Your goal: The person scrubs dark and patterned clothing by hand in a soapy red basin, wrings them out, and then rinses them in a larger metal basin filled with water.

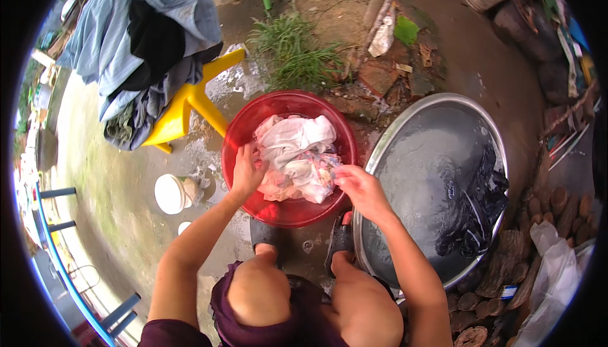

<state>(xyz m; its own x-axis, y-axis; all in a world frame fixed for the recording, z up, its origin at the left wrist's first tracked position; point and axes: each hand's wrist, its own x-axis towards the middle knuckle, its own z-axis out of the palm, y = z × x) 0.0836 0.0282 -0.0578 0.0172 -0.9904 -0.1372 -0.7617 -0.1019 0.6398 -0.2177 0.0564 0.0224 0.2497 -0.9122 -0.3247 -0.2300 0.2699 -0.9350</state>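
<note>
A red plastic basin [289, 218] stands on the wet ground before me, with a heap of white and pink wet clothes [297, 142] in it. My left hand [248, 170] is at the left side of the heap, inside the basin; whether its fingers grip any cloth is unclear. My right hand [363, 192] reaches over the basin's right rim, its thumb and fingertips at the edge of a patterned cloth [323, 168]; a grip on it cannot be made out. To the right, a large oval metal tub [375, 157] holds cloudy water and dark clothing [475, 209].
A yellow plastic chair [178, 119] at upper left bears piled blue, black and grey clothes [109, 38]. A white bucket [169, 194] stands left of the basin. Grass [294, 52] and broken bricks [380, 78] lie beyond it. Cut firewood [503, 256] is stacked at lower right.
</note>
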